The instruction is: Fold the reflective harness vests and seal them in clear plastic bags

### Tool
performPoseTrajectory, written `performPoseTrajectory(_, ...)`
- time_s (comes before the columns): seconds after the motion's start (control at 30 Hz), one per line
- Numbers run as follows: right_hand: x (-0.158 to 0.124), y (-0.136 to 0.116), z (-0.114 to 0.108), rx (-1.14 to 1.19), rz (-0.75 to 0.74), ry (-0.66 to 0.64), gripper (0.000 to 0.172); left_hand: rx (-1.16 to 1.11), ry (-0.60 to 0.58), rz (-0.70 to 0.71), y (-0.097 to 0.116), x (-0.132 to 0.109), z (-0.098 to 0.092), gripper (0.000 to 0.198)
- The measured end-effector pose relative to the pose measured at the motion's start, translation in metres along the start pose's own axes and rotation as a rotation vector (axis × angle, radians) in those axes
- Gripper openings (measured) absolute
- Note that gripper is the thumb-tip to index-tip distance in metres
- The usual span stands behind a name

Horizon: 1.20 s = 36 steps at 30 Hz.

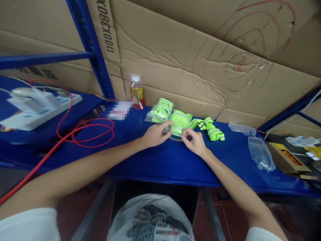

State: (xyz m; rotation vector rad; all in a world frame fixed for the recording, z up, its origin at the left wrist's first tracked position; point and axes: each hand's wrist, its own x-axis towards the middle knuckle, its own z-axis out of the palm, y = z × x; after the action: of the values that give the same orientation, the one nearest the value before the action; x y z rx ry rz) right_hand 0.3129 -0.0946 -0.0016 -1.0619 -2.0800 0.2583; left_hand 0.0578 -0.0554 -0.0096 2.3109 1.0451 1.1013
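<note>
Between my two hands lies a clear plastic bag with a folded neon-yellow reflective strap point(178, 119) in it. My left hand point(158, 134) grips the bag's near left edge with thumb and fingers. On the other side, my right hand point(194, 142) pinches the near right edge of the bag. Another bagged reflective strap point(162, 109) sits just behind and to the left. Loose reflective straps point(213, 130) are bunched on the blue table to the right of the bag.
A bottle point(137, 92) stands by the cardboard wall. Red cable point(92, 125) loops over the table's left side, near a white power strip point(45, 108). Empty clear bags point(260, 153) and an open cardboard box point(288, 159) lie to the right. A blue table edge point(165, 179) faces me.
</note>
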Motion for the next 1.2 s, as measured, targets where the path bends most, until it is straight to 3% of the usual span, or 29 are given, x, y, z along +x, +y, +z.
performPoseTrajectory(0.2,-0.003,-0.010,-0.002,0.024,-0.166,0.274,0.017,-0.177,0.179,0.236,0.013,-0.002,-0.009,0.032)
performPoseTrajectory(0.23,-0.003,-0.012,-0.004,0.016,-0.228,0.295,0.023,-0.231,0.204,0.218,0.017,-0.003,-0.012,0.031)
performPoseTrajectory(0.3,-0.003,-0.016,-0.009,-0.019,-0.335,0.310,0.050,-0.396,0.221,0.111,0.027,-0.005,-0.020,0.034)
performPoseTrajectory(0.37,-0.001,-0.019,-0.015,-0.063,-0.344,0.308,0.066,-0.584,0.206,-0.030,0.036,-0.005,-0.025,0.041)
performPoseTrajectory(0.5,0.002,-0.021,-0.021,-0.069,-0.196,0.318,0.057,-0.853,0.059,-0.209,0.045,-0.003,-0.031,0.058)
performPoseTrajectory(0.63,0.002,-0.021,-0.016,0.137,-0.040,0.282,0.041,-1.030,-0.083,-0.272,0.042,0.001,-0.033,0.062)
performPoseTrajectory(0.77,0.002,-0.019,-0.001,0.440,0.247,0.153,0.051,-0.985,-0.037,-0.282,0.032,0.007,-0.033,0.059)
performPoseTrajectory(0.9,0.004,-0.014,0.011,0.671,0.420,0.029,0.067,-0.813,0.017,-0.323,0.017,0.010,-0.029,0.050)
performPoseTrajectory(1.07,0.010,-0.008,0.010,0.785,0.546,0.109,0.064,-0.700,0.029,-0.268,0.001,0.013,-0.026,0.034)
performPoseTrajectory(1.2,0.014,-0.007,0.003,0.795,0.552,0.178,0.053,-0.733,-0.027,-0.348,0.002,0.012,-0.022,0.039)
